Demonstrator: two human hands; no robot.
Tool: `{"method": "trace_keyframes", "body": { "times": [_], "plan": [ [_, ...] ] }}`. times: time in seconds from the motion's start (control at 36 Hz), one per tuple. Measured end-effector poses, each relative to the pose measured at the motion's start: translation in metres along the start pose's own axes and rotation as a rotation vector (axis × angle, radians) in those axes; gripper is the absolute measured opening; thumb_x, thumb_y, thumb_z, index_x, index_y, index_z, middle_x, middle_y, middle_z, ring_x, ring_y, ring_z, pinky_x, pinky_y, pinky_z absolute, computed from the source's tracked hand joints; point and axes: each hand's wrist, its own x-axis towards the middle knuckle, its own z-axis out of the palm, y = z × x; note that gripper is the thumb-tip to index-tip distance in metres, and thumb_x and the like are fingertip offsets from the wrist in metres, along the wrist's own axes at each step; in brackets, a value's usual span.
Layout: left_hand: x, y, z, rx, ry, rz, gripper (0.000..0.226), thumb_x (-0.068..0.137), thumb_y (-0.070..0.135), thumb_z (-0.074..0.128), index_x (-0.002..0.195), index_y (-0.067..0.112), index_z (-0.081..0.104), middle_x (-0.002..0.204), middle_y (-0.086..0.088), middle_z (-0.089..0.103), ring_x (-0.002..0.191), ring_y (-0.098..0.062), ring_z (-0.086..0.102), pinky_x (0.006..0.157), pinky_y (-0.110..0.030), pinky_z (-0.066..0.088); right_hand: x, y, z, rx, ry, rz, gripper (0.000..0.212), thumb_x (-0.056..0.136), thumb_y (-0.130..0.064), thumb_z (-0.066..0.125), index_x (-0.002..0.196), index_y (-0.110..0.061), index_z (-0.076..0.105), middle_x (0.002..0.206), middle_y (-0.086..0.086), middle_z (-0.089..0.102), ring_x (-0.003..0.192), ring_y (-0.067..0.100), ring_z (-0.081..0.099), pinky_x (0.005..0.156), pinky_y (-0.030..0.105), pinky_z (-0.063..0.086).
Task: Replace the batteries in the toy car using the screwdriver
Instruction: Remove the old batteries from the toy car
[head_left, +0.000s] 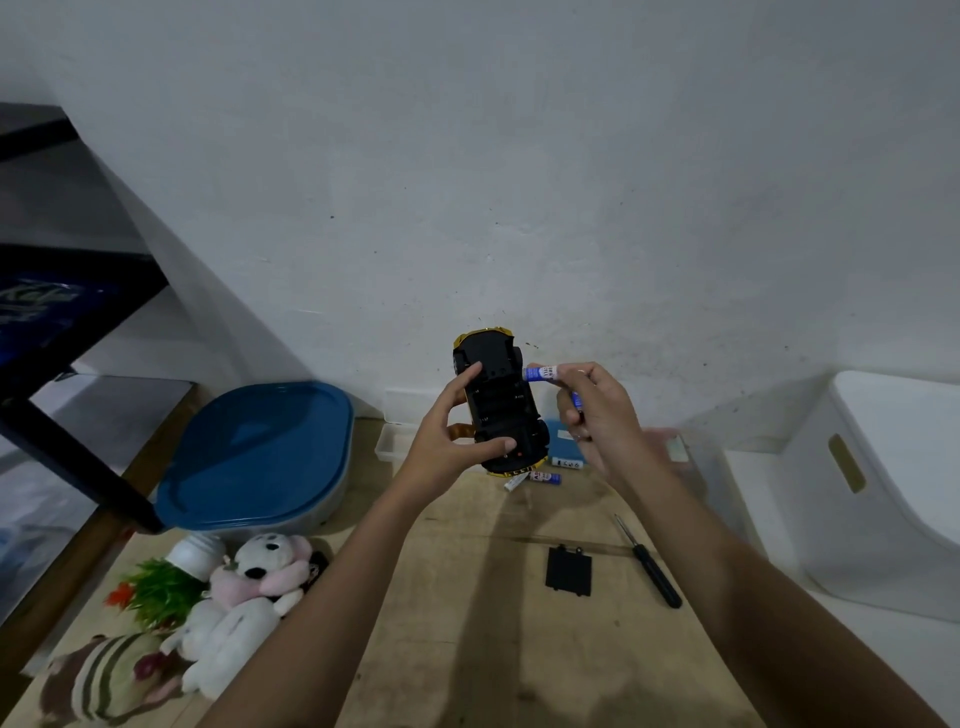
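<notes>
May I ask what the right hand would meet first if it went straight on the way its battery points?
Most likely the toy car: the right hand pinches a blue battery whose tip points left, almost touching the upturned car's edge, held by the left hand. Depth is unclear.

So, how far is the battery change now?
Done: the cover is off, lying beside the screwdriver. In hand: left hand holds the toy car upside down, right hand holds a battery beside it. Left: seat batteries, screw cover back.

White wall (519, 156), wooden table (467, 623), black shelf (78, 291)
</notes>
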Motion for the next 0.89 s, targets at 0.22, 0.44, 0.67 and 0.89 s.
{"method": "trace_keyframes", "body": {
  "times": [0.22,0.44,0.67,0.89],
  "plan": [
    [0.002,-0.008,-0.003,0.014,0.013,-0.015,0.081,0.071,0.008,0.080,0.127,0.048,0.037,0.123,0.020,0.046,0.124,-0.019,0.045,0.095,-0.031,0.048,0.007,0.002,-0.006,0.359,0.067,0.174,0.011,0.091,-0.013,0.046,0.088,-0.010,0.056,0.067,-0.002,0.061,0.032,0.002,0.032,0.030,0.013,0.020],
    [-0.008,-0.041,-0.006,0.160,0.017,-0.197,0.086,0.067,0.023,0.083,0.133,0.050,0.034,0.129,0.007,0.042,0.119,-0.027,0.050,0.094,-0.049,0.050,0.008,0.029,-0.028,0.465,0.007,0.375,0.016,0.095,-0.019,0.042,0.085,-0.011,0.051,0.056,-0.006,0.049,0.031,0.003,0.029,0.028,0.014,0.021],
    [-0.032,-0.079,-0.002,0.548,-0.028,-0.390,0.087,0.073,0.025,0.077,0.144,0.033,0.028,0.128,-0.006,0.041,0.117,-0.024,0.046,0.090,-0.033,0.044,0.008,0.064,-0.041,0.429,0.034,0.529,0.019,0.093,-0.016,0.040,0.075,-0.014,0.046,0.047,-0.007,0.049,0.030,0.004,0.032,0.024,0.015,0.022],
    [-0.045,-0.089,0.012,0.989,-0.121,-0.420,0.083,0.080,0.042,0.064,0.147,0.036,0.015,0.126,-0.007,0.040,0.108,-0.026,0.052,0.079,-0.035,0.047,0.005,0.083,-0.045,0.493,0.101,0.627,0.014,0.093,-0.013,0.045,0.080,-0.009,0.047,0.064,0.002,0.044,0.038,0.006,0.049,0.029,0.011,0.034]
  ]
}}
